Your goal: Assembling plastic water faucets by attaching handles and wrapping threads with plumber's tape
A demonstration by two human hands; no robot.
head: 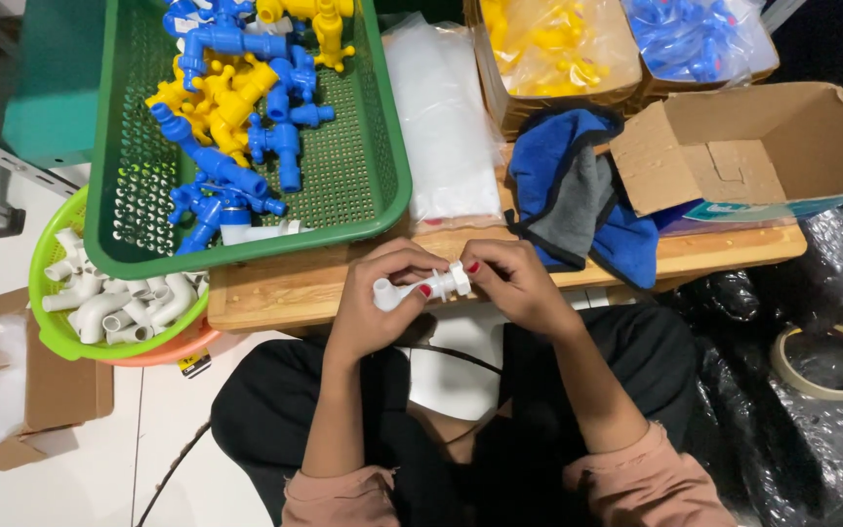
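The view from the head camera is bright and evenly lit from above, with strong colour in the green basket (382, 185) and only soft, short shadows under it on the counter (285, 288). Glare shows on the clear plastic bags (441, 117) and the black wrap (812, 429) at right. Focus is sharp at centre, while the edges bend slightly and the lower corners fall dimmer.

This looks like a small home workshop for assembling plastic taps. A low wooden table (275, 293) stands on a white tiled floor. On it sit a green basket (363, 185) of blue and yellow taps, cardboard boxes (773, 146) and bagged parts. A round basket (56, 337) of white elbows stands at the table's left edge.
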